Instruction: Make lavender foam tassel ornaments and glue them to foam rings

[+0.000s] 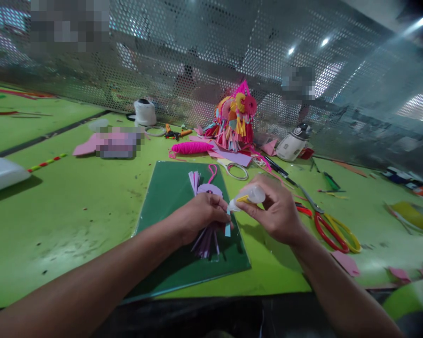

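Observation:
My left hand is closed on a lilac paper ornament with fringed strips, held over a dark green cutting mat. A pink loop sticks out of the ornament's top, and fringe hangs below my fingers. My right hand grips a small clear glue bottle, its nozzle pointing left at a light blue strip beside the ornament. Both hands meet above the middle of the mat.
On the green table lie red and yellow scissors, white-handled scissors, a pink yarn skein, a pile of finished colourful ornaments, a white thread spool, a white glue gun and paper scraps. A perforated metal screen stands behind.

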### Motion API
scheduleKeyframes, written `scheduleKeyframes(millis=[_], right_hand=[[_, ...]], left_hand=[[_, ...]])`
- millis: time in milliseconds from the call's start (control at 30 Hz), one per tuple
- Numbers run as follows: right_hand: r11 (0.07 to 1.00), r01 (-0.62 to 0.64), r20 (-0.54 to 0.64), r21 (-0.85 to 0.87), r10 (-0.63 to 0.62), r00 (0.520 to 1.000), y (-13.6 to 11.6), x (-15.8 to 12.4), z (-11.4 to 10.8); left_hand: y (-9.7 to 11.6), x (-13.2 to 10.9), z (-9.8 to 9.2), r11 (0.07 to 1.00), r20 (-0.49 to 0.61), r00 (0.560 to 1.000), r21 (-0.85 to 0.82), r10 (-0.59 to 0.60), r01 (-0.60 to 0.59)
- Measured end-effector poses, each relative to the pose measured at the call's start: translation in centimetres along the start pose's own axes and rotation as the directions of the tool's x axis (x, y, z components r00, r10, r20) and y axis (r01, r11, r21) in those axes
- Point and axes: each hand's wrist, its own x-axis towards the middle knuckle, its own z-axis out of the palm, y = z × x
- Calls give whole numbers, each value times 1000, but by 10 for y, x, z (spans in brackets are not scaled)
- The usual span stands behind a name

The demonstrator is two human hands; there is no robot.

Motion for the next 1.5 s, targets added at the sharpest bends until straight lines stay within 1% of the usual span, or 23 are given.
scheduleKeyframes(millis=[200,533,833,1133,1300,1500], right_hand=[[999,20,9,-30,-19,1000,-1,2,0],[999,-50,-8,5,50,999,2,3,0],[996,-70,-10,47,71,997,1,4,0],[999,-54,-19,-7,54,998,-1,2,0],[998,-45,-8,-31,45,999,-1,3,1],[999,-47,-12,-4,47,999,-1,2,1]], left_hand=[[0,1,0,1000,4,1000,27,6,-6],[1,1,0,1000,3,1000,9,-13,13],[1,1,1,1000,5,1000,14,-21,21],[0,2,0,1000,3,1000,0,-17,17],[-1,4,-1,1000,35,999,21,-11,10],[2,1,1,1000,19,1000,21,-19,19]])
